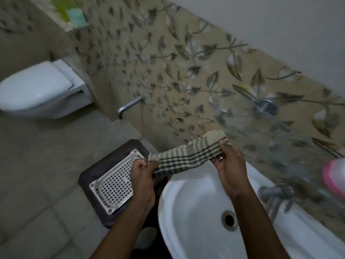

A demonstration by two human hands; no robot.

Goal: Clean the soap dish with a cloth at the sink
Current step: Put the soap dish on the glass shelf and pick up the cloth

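Observation:
A beige cloth (183, 157) with dark checked stripes is stretched and twisted between my two hands, above the far rim of the white sink (188, 208). My left hand (143, 171) grips its lower left end. My right hand (226, 157) grips its upper right end, a ring showing on one finger. The sink's drain hole (229, 219) lies below my right forearm. No soap dish is clearly visible; a blurred pink and white object (334, 176) sits at the right edge.
A white perforated floor drain cover (112, 184) lies in a dark frame on the floor to the left of the sink. A white toilet (37, 86) stands at far left. A metal tap (274, 195) is mounted on the sink's right; a wall spout (128, 106) and round valve (265, 107) are on the patterned wall.

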